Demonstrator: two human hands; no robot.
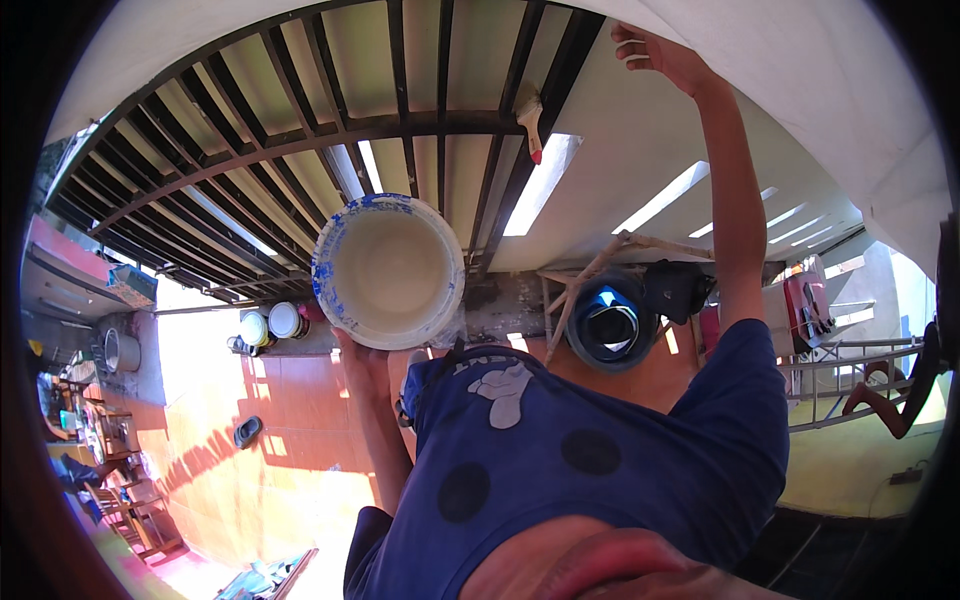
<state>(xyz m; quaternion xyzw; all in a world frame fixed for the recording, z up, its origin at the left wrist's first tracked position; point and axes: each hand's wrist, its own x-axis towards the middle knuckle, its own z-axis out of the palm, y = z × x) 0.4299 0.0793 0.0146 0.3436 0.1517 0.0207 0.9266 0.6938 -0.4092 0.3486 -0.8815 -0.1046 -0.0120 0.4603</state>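
A white paint bucket (pixel 390 270), its rim smeared with blue, stands in front of the dark railing with pale, milky paint inside. My left hand (pixel 352 345) is at the near left of the bucket, gripping it from below; the bucket hides most of the fingers. My right hand (pixel 660 60) reaches high against the white wall (pixel 620 130), fingers bent and somewhat apart, with nothing visible in them. A paintbrush (pixel 531 125) with a pale, red-tipped handle rests at the railing (pixel 430 123), bristles up, away from both hands.
Right of the bucket are a large dark round tub (pixel 610 325) and a wooden frame (pixel 585 275). A metal ladder (pixel 850 370) and another person's limb (pixel 880 400) show at far right. Paint pails (pixel 287 320) and a sandal (pixel 247 431) are on the orange tiled floor (pixel 300 400).
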